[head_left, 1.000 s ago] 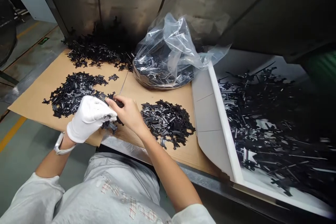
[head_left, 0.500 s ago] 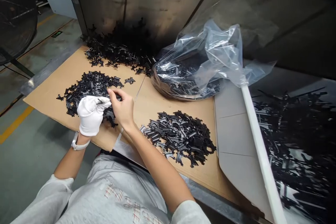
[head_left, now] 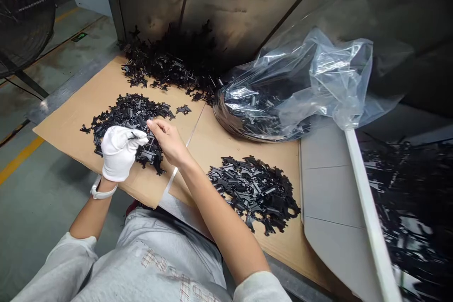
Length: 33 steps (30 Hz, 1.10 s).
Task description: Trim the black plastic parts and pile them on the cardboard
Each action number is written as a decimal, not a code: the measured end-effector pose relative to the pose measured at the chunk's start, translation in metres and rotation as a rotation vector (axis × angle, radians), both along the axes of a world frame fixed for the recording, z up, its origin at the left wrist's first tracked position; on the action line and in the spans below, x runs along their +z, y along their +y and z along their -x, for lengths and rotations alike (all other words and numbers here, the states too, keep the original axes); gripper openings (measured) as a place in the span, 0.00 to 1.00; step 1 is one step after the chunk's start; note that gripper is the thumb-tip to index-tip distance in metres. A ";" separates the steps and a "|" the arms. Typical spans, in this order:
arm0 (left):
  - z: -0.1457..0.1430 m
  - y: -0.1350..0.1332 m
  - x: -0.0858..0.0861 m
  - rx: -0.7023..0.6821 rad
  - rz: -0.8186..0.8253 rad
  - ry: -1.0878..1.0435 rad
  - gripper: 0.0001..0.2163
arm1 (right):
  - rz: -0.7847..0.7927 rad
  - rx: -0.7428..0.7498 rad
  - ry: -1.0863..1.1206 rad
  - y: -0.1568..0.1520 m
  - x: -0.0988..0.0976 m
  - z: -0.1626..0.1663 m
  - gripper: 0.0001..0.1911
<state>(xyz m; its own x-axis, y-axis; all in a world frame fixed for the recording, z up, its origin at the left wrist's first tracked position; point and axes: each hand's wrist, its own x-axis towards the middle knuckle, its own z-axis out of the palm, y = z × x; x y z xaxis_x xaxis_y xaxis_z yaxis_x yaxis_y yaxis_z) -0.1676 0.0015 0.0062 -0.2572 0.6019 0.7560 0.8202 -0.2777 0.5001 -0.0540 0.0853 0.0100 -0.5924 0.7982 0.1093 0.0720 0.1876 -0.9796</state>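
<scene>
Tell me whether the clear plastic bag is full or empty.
Partly full: black parts fill the bottom of the clear plastic bag; its top is slack.

Even, fairly bright overhead light, shadows soft. Glare on the clear plastic bag (head_left: 311, 80) and the metal back wall (head_left: 226, 4), white glove (head_left: 118, 151) nearly blown out. Right edge smeared with blur at the white tray (head_left: 371, 226); wide-angle stretch toward the corners.

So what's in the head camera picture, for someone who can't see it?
A gloved left hand and a bare right hand pinch small black plastic parts over a pile on cardboard. A clear bag of parts sits behind.
</scene>
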 end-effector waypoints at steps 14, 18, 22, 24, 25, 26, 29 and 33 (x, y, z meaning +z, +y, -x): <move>0.017 0.005 0.011 -0.018 0.007 0.101 0.01 | -0.171 0.094 -0.037 0.009 0.019 -0.001 0.18; 0.023 0.008 0.007 -0.045 0.091 -0.062 0.04 | -0.066 0.069 0.014 0.007 0.019 0.002 0.16; 0.027 0.009 0.004 0.016 0.092 -0.077 0.04 | -0.226 0.038 0.067 0.014 0.027 -0.003 0.11; 0.029 0.009 0.003 -0.042 0.076 -0.187 0.04 | -0.151 0.010 0.023 0.024 0.025 -0.004 0.13; 0.031 0.008 0.004 -0.076 0.062 -0.220 0.03 | -0.111 -0.005 -0.026 0.029 0.020 -0.003 0.14; 0.032 0.008 0.005 -0.104 0.053 -0.222 0.03 | -0.093 -0.008 -0.083 0.035 0.015 -0.002 0.14; 0.034 0.009 0.012 -0.175 0.060 -0.060 0.02 | -0.126 0.063 -0.194 0.049 0.003 0.003 0.13; 0.036 0.009 0.025 -0.280 0.090 0.147 0.02 | -0.147 0.136 -0.148 0.052 0.016 0.005 0.18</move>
<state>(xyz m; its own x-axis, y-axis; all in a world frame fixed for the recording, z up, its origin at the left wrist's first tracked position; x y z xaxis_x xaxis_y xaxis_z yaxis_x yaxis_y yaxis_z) -0.2032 0.0104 0.0312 0.0355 0.7000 0.7132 0.7836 -0.4624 0.4148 -0.0589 0.1376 0.0263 -0.7117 0.6917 0.1228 0.1769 0.3456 -0.9216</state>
